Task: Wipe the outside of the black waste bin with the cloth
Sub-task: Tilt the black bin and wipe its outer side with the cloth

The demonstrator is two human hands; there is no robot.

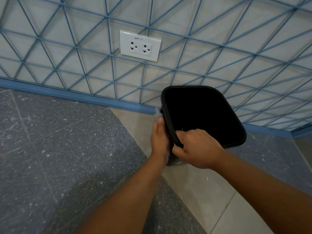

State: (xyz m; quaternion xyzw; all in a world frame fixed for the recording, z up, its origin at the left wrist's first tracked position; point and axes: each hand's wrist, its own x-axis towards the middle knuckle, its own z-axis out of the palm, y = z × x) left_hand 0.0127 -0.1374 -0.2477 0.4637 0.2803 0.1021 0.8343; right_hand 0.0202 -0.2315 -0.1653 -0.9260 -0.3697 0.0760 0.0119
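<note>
On the tiled floor (67, 149) by the patterned wall, right of centre, the bin (233, 132) is tilted, right hand (195, 147) gripping its rim, left hand (159, 139) flat-fingered pressing the cloth (158, 114) to its side; a hard push could wrench it free.

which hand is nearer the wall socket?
Left. The left hand presses the cloth on the bin's outer side, below the socket; the right hand grips the rim, lower and further right.
</note>
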